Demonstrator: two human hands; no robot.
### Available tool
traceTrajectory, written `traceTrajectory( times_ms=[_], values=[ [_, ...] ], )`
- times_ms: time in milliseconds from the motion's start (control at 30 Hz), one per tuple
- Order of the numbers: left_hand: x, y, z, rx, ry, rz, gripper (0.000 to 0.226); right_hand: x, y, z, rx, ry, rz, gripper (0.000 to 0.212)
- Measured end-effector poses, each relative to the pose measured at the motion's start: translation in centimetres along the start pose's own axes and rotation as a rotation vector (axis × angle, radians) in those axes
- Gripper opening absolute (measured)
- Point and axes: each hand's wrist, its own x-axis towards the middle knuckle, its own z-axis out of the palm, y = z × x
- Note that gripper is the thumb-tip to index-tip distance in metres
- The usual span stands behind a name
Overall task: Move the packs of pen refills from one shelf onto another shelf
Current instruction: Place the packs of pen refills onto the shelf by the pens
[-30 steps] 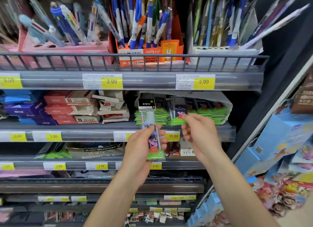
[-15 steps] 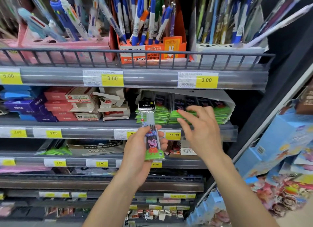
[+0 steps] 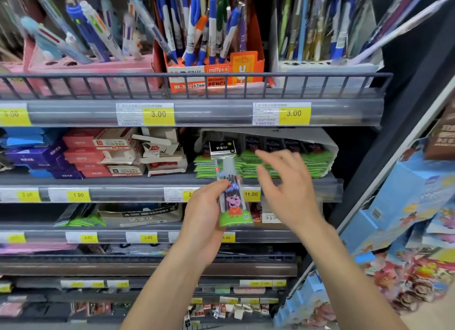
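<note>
Filling the view, the shelf rack (image 3: pixel 187 113) carries pen boxes above and a stack of green refill packs (image 3: pixel 317 165) in the middle tier's torn carton. Left hand (image 3: pixel 204 221) pinches one clear refill pack (image 3: pixel 231 194), black header up, cartoon pig low, long axis upright before the stack. Right hand (image 3: pixel 285 189) hovers spread, its grip holding nothing.

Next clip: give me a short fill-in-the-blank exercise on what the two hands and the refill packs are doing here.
1. The left hand holds one refill pack with a cartoon ____ on it.
2. The right hand is ____, fingers spread.
3. The stacked packs on the shelf have ____ bottoms.
4. The price tag behind the held pack reads ____.

Missing words: pig; empty; green; 11.00
</note>
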Motion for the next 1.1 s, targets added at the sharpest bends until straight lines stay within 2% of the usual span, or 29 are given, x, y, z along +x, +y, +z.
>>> traceTrajectory(
  times_ms=[100, 167, 233, 300, 367, 433, 500, 567, 633, 767, 867, 933, 1000, 1100],
  values=[
    [0.3, -0.3, 0.6, 0.009, -0.088, 0.038, 0.024, -4.8, -2.5, -1.6, 0.315, -0.093, 0.034, 0.037],
    [0.5, -0.6, 1.5, 0.047, -0.129, 0.054, 0.024, -6.9, -3.3, -2.3, 0.541, -0.130, 0.202, 0.029],
    [0.7, -1.1, 2.3, 0.156, -0.159, 0.081, 0.025, -7.4, -3.4, -2.5, 0.794, -0.052, 0.408, 0.020],
    [1.2, -1.6, 3.1, 0.316, -0.153, 0.150, 0.028, -7.3, -2.7, -2.8, 0.865, 0.046, 0.526, 0.026],
    [2.0, -2.0, 3.5, 0.549, -0.073, 0.332, 0.027, -6.7, -2.0, -3.3, 0.884, 0.092, 0.560, 0.031],
    [3.0, -1.8, 3.3, 0.835, 0.087, 0.628, 0.018, -6.0, -1.0, -3.5, 0.889, 0.109, 0.564, 0.028],
    [4.0, -1.3, 2.8, 1.119, 0.233, 0.945, 0.022, -4.9, 0.1, -3.4, 0.856, 0.084, 0.568, 0.024],
    [5.3, -0.7, 2.1, 1.313, 0.287, 1.119, 0.028, -3.1, 1.3, -2.9, 0.839, 0.039, 0.586, 0.023],
    [6.4, -0.2, 1.5, 1.444, 0.306, 1.144, 0.031, -1.1, 2.4, -2.4, 0.770, -0.025, 0.570, 0.022],
    [7.4, 0.0, 0.7, 1.490, 0.290, 1.111, 0.029, 0.8, 5.0, -2.1, 0.368, -0.024, 0.385, 0.018],
    [7.6, 0.1, 0.2, 1.452, 0.265, 1.121, 0.025, 0.4, 5.9, -2.5, -0.022, 0.035, 0.146, 0.031],
    [8.1, 0.2, -0.2, 1.453, 0.247, 1.158, 0.020, 0.4, 6.2, -2.3, -0.265, 0.068, -0.057, 0.028],
    [8.5, 0.4, -0.4, 1.463, 0.239, 1.162, 0.017, 0.9, 6.6, -1.7, -0.362, 0.086, -0.188, 0.024],
    [8.8, 0.4, -0.5, 1.461, 0.236, 1.147, 0.014, 1.6, 6.9, -0.9, -0.426, 0.104, -0.239, 0.018]
  ],
)
